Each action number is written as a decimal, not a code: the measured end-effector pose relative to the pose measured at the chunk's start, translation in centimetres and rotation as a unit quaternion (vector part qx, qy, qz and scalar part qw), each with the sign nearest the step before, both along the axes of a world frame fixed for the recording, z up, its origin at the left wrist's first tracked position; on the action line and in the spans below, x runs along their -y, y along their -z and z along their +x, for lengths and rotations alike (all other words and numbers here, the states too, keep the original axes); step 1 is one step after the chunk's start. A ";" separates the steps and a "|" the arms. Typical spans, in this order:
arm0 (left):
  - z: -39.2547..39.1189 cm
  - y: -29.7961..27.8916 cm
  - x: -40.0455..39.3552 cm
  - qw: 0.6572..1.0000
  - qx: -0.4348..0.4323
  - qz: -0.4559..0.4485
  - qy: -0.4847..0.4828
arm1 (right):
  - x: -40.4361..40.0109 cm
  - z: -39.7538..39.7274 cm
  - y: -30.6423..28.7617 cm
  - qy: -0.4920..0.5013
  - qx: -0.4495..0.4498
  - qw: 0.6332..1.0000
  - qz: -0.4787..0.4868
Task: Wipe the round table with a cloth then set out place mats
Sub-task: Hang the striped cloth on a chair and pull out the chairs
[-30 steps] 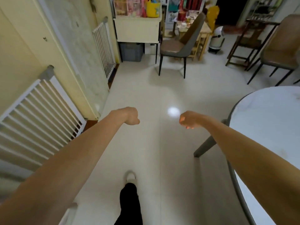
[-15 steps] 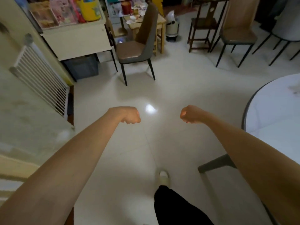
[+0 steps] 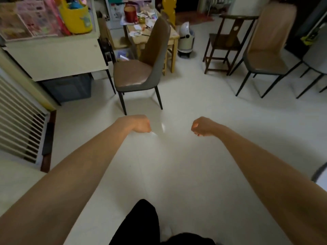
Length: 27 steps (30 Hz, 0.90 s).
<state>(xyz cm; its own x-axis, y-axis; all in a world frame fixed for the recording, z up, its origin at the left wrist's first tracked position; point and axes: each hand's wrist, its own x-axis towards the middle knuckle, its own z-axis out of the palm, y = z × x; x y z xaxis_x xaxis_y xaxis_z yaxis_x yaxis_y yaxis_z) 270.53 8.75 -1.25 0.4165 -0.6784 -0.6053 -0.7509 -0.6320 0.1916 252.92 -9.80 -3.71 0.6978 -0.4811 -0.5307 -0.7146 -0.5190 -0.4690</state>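
My left hand [image 3: 140, 124] and my right hand [image 3: 201, 126] are stretched out over the white tiled floor, a little apart. Both have their fingers curled into fists and hold nothing. Only a sliver of the round white table's [image 3: 321, 175] dark-rimmed edge shows at the far right. No cloth and no place mats are in view.
A brown and grey chair [image 3: 139, 71] stands straight ahead. A white cabinet [image 3: 58, 57] with clutter on top and a white slatted gate [image 3: 16, 121] are at the left. A wooden side table [image 3: 152, 36], a dark wooden chair [image 3: 224, 41] and another brown chair [image 3: 269, 50] stand further back.
The view has swung right and moved forward across the floor. The round table has slid almost out of view at the right. Both hands stay curled in front.
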 end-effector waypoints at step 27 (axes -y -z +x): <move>47.6 3.2 54.3 0.982 -0.027 -0.100 -0.161 | 52.1 50.0 2.7 0.174 0.105 0.966 0.161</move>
